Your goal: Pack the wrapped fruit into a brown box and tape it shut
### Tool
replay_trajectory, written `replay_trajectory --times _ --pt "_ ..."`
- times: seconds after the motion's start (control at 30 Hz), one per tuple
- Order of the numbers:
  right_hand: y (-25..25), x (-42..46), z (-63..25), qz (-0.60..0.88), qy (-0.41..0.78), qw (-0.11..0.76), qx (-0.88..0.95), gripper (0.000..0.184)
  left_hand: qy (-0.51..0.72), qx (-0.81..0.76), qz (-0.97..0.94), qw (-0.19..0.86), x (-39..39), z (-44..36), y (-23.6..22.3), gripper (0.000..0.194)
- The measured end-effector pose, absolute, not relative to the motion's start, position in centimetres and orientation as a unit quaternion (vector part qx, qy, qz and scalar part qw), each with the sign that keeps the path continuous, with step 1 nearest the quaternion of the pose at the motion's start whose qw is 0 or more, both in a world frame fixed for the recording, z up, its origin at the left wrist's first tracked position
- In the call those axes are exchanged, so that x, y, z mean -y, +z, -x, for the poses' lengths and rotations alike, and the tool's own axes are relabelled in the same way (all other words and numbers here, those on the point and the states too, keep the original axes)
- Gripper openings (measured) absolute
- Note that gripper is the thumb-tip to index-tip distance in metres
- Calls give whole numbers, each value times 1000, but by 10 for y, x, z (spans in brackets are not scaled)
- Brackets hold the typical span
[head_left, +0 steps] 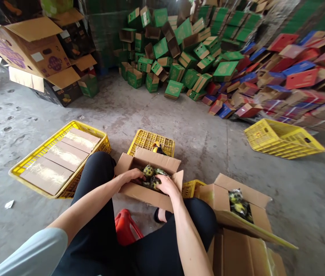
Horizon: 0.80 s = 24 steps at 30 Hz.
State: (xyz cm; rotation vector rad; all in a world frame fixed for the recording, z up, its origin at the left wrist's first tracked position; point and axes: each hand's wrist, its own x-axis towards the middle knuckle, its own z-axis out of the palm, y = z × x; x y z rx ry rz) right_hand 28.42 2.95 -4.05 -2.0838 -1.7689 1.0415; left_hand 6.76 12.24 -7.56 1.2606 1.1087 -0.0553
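An open cardboard box (147, 194) sits in front of my knees, with plastic-wrapped green-and-yellow round fruits (148, 170) inside. My left hand (133, 175) reaches over the box's left side, its fingertips down among the fruits and partly hidden. From the right, my right hand (165, 184) bends its fingers round a wrapped fruit (155, 183) in the box. Beyond the box is an upturned yellow plastic crate (162, 142) with a small black-and-yellow object (158, 148) on it. A second open box (258, 220) at my right holds more wrapped fruits (240, 207).
At my left, a yellow crate (17, 171) holds three taped cartons (67, 156). Another yellow crate (283, 147) stands at the right. Green boxes (174, 89) and red and blue boxes (302, 78) lie piled at the back. A red stool (126, 226) is between my legs.
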Motion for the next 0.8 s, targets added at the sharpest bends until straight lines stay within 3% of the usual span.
replay_trajectory --times 0.2,0.33,0.5,0.67,0.8 --pt "-45 -36 -297 707 395 209 549 24 -17 -465 -555 690 -119 -60 -79 34" --pt "-44 -34 -299 703 429 275 497 15 11 -392 -669 632 -118 -56 -81 37" --pt "-32 -31 -301 687 471 342 435 26 29 -369 -759 535 -112 -58 -86 33" --pt "-19 -29 -300 662 525 408 345 37 39 -391 -769 504 -106 -63 -90 26" --pt "-14 -29 -299 664 524 430 317 44 41 -385 -768 510 -107 -62 -90 36"
